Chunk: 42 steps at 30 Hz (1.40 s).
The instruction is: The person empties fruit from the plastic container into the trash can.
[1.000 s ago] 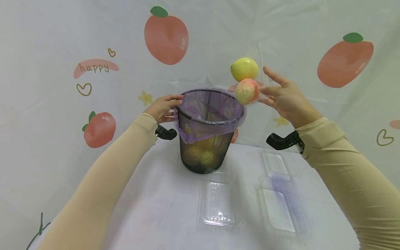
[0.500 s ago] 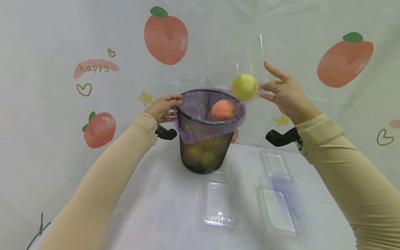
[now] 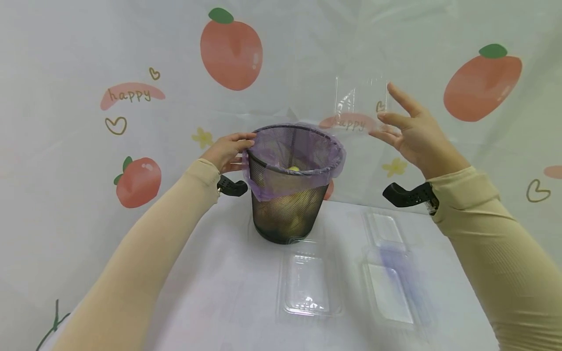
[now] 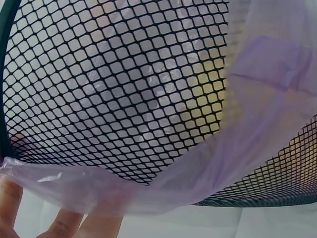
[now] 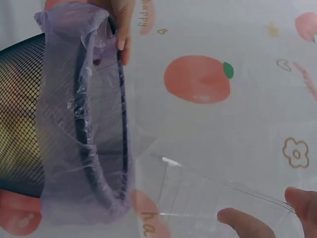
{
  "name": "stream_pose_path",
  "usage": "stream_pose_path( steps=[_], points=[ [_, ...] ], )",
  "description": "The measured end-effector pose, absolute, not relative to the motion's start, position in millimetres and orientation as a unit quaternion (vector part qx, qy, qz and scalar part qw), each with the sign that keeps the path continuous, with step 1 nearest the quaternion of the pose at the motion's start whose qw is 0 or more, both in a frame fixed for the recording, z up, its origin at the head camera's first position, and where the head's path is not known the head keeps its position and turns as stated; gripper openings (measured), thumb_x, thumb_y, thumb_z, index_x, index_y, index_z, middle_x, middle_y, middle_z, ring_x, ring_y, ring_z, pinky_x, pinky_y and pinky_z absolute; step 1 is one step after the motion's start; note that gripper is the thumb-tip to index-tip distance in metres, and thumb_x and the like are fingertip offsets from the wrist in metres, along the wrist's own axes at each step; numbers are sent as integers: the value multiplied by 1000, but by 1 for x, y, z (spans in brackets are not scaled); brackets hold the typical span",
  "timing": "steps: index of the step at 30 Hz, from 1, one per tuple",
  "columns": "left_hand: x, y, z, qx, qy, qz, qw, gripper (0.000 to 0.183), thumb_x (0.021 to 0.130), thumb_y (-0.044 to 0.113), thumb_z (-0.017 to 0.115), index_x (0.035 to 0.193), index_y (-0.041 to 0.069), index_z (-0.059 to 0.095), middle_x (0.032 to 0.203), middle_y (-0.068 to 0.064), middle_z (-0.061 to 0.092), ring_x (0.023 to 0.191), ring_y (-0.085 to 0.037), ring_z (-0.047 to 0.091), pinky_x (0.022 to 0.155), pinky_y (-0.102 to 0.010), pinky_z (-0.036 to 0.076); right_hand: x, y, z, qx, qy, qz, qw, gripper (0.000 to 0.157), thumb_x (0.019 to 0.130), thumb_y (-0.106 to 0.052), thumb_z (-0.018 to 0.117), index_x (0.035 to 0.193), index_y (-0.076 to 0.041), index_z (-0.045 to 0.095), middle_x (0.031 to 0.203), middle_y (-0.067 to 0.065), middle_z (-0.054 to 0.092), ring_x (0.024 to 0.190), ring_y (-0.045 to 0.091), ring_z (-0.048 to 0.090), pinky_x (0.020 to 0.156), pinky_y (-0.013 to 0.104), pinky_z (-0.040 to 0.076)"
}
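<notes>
A black mesh bin (image 3: 283, 214) with a purple plastic liner (image 3: 285, 183) folded over its rim stands upright on the white table. My left hand (image 3: 225, 152) grips the bin's left rim over the liner; its fingers (image 4: 101, 223) show below the bag edge in the left wrist view. Inside the bin, a yellow fruit (image 3: 293, 168) peeks above the front rim, and more fruit shows blurrily through the mesh. Up to the right of the bin, my right hand (image 3: 417, 134) pinches a clear plastic container (image 5: 193, 198) by its edge. I see no fruit in that container.
Before the bin lies a clear plastic container (image 3: 309, 287). To its right are more clear plastic trays (image 3: 391, 295), with a bluish-purple patch beside them. A white fruit-print sheet (image 3: 281, 39) hangs behind the table.
The peach-coloured fruit and then the yellow one have dropped from the clear container into the bin. My right hand has shifted slightly right with the container. My left hand stays on the rim.
</notes>
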State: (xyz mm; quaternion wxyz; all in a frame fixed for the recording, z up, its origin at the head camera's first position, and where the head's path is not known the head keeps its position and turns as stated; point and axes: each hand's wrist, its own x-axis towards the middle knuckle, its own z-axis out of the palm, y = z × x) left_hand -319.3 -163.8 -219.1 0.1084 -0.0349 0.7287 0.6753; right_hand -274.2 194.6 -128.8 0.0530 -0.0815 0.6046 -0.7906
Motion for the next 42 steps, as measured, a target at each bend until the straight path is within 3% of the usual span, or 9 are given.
stream_pose_path(
  steps=[4, 9, 16, 22, 32, 38, 42],
  points=[
    [-320, -162, -220, -36, 730, 674, 108, 45, 102, 25, 50, 147, 24, 43, 154, -6, 33, 135, -31, 43, 107, -43, 43, -275, 211, -141, -74, 555, -826, 68, 72, 96, 6, 52, 144, -46, 39, 157, -19, -12, 148, 10, -3, 94, 31, 53],
    [-320, -163, -219, -36, 730, 674, 107, 44, 103, 25, 49, 147, 24, 43, 153, -6, 34, 133, -31, 44, 107, -43, 43, -276, 237, -159, -30, 456, -880, 127, 64, 97, 2, 52, 134, -49, 51, 158, -12, -18, 149, 17, 3, 93, 31, 53],
    [-320, -164, -219, -28, 730, 674, 109, 45, 102, 25, 50, 147, 23, 43, 153, -7, 35, 133, -31, 45, 107, -42, 43, -273, 271, -183, 23, 284, -939, 192, 47, 99, -2, 50, 122, -40, 65, 157, -15, -21, 148, 25, 9, 100, 27, 46],
    [-321, -164, -219, -35, 732, 673, 106, 44, 102, 25, 50, 146, 24, 44, 154, -5, 34, 135, -31, 43, 107, -43, 42, -266, 288, -207, 35, 203, -953, 222, 44, 101, -5, 47, 124, -38, 65, 156, -15, -24, 137, 44, 33, 105, 29, 42],
    [-323, -163, -221, -44, 738, 665, 105, 43, 102, 27, 50, 145, 27, 46, 154, -5, 34, 134, -31, 44, 106, -43, 43, -259, 306, -258, 14, 150, -957, 246, 45, 105, -8, 36, 130, -35, 61, 151, -22, -32, 114, 63, 46, 108, 29, 38],
    [-323, -164, -221, -40, 735, 669, 105, 43, 102, 26, 50, 145, 26, 45, 155, -5, 32, 135, -32, 43, 107, -44, 42, -254, 308, -290, -3, 203, -939, 277, 45, 106, -8, 32, 130, -33, 61, 149, -15, -39, 114, 57, 51, 105, 26, 38],
    [-322, -163, -220, -41, 730, 673, 107, 44, 102, 25, 50, 146, 25, 44, 156, -5, 31, 137, -32, 40, 108, -44, 41, -252, 304, -306, 8, 265, -924, 277, 42, 105, -7, 34, 122, -29, 66, 148, -8, -42, 109, 50, 59, 98, 24, 46]
  ],
)
